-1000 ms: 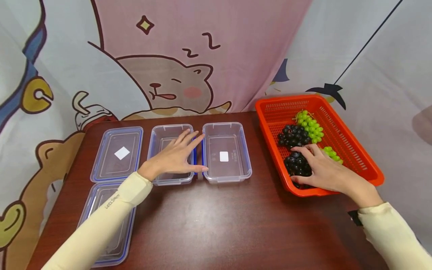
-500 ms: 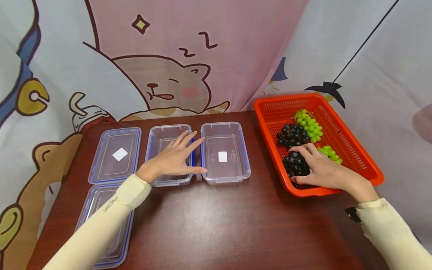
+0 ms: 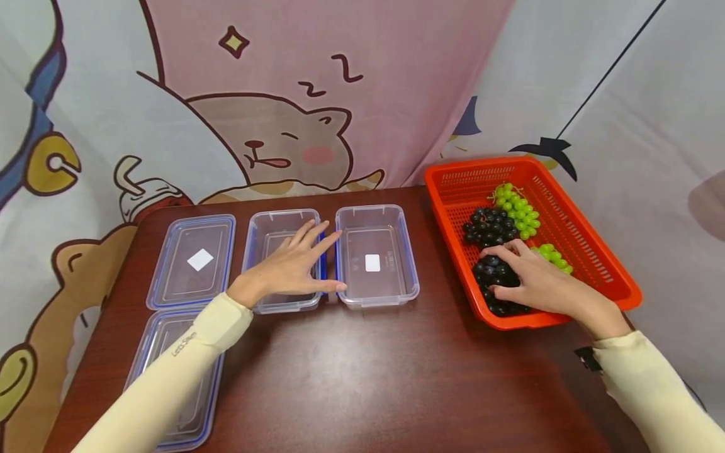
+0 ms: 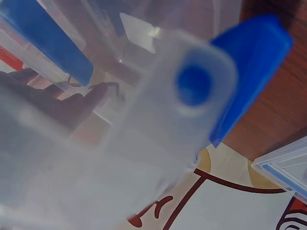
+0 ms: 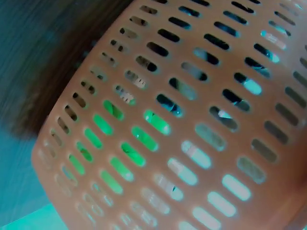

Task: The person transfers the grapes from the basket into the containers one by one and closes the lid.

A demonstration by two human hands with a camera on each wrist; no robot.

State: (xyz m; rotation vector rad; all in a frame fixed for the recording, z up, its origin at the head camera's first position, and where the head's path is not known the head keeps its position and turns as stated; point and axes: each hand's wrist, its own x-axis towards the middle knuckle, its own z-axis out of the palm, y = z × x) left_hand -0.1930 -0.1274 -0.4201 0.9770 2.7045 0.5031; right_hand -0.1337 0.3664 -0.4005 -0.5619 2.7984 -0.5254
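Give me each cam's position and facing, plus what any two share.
Head: worn on the head, looks forward and down at the table; both sleeved arms show, left hand on the left clear container, right hand on the dark grapes in the orange basket.
Left wrist: pressed close to a clear container wall and blue clip; only a dark, blurred finger shape shows.
Right wrist: right against the basket's slotted wall, green showing through; no hand visible.
Shared: head and right wrist both show the basket.

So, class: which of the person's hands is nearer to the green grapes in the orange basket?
Right. The right hand lies in the orange basket beside the green grapes, on dark grapes; the left hand rests on a clear container.
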